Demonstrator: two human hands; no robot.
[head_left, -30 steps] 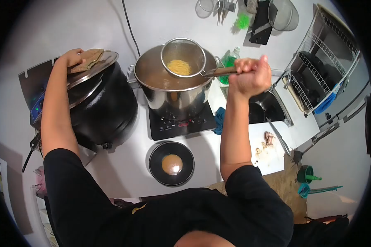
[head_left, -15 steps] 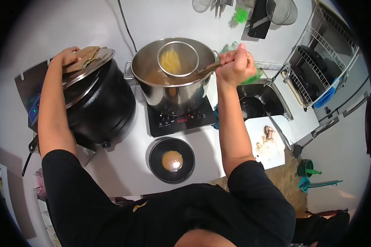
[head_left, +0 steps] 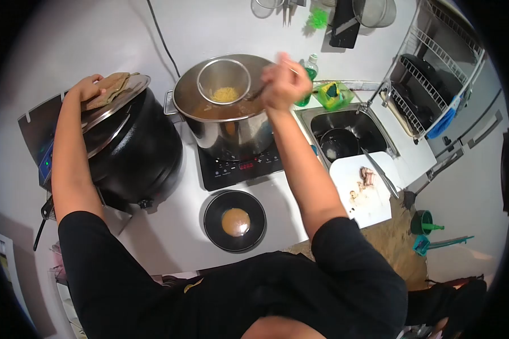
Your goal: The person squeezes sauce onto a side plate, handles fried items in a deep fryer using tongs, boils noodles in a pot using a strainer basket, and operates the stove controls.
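Note:
With a folded cloth (head_left: pixel 108 91), my left hand (head_left: pixel 89 88) grips a round metal lid (head_left: pixel 131 88), tilted up over a large black pot (head_left: pixel 147 152). My right hand (head_left: pixel 285 85), blurred, is closed round the handle of a mesh strainer (head_left: pixel 224 74). Yellow noodles (head_left: pixel 225 94) lie in the strainer, which is over the open mouth of a tall steel pot (head_left: pixel 232 133) holding brownish liquid. The steel pot stands on an induction cooker (head_left: pixel 215 172). Nearer my body, a black bowl (head_left: pixel 210 231) holds light brown liquid (head_left: pixel 236 221).
At the right are a sink (head_left: pixel 373 127) with a black pan (head_left: pixel 338 142) in it, and a white cutting board (head_left: pixel 356 198) with a knife (head_left: pixel 382 175) and cut meat (head_left: pixel 366 176). Behind the sink stands a green bottle (head_left: pixel 310 70). A dish rack (head_left: pixel 444 85) is farther right.
My right hand and the strainer have moved left over the steel pot, and the noodles have shifted within the mesh. My left hand still holds the tilted lid. The view has shifted slightly.

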